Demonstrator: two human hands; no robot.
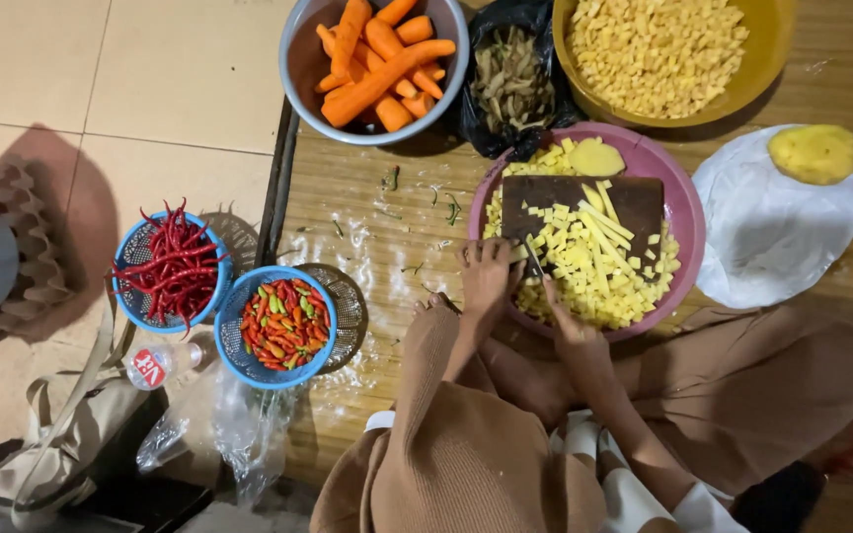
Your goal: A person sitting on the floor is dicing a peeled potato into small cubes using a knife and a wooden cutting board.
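here, two hands (486, 276) (567, 321), one knife (535, 262), two chilli baskets (155, 306) (239, 360)

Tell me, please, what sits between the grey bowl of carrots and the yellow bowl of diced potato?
In the head view, a black plastic bag of brownish peelings lies between the carrot bowl and the yellow bowl.

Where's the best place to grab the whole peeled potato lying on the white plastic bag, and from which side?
Take the peeled potato across its shorter width, coming straight down from above. It lies alone on the white plastic bag, rounded and longer than wide, with nothing touching it, so fingers can likely close on both long flanks.
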